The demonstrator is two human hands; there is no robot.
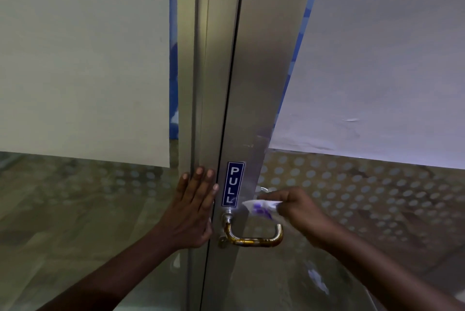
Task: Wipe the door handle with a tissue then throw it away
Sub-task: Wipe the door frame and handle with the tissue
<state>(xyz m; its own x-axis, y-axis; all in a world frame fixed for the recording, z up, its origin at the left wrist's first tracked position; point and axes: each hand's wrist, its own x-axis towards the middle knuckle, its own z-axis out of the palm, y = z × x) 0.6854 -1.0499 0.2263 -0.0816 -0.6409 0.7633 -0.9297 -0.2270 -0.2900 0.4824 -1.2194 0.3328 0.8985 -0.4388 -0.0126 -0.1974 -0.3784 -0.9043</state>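
A brass-coloured U-shaped door handle [254, 239] sticks out from a brushed metal door stile [251, 84], just under a blue PULL sticker [232, 183]. My right hand [299, 207] pinches a crumpled white tissue with purple print [259, 207]. The tissue hangs just above the handle's bar, close to the stile and apart from the handle. My left hand [193, 210] lies flat with fingers spread on the neighbouring metal frame, left of the door gap.
Frosted panels cover the upper glass on both sides [83, 59] [390, 59]. Below them the glass carries a dotted pattern [364, 197]. A dark gap [226, 134] runs between the frame and the door stile.
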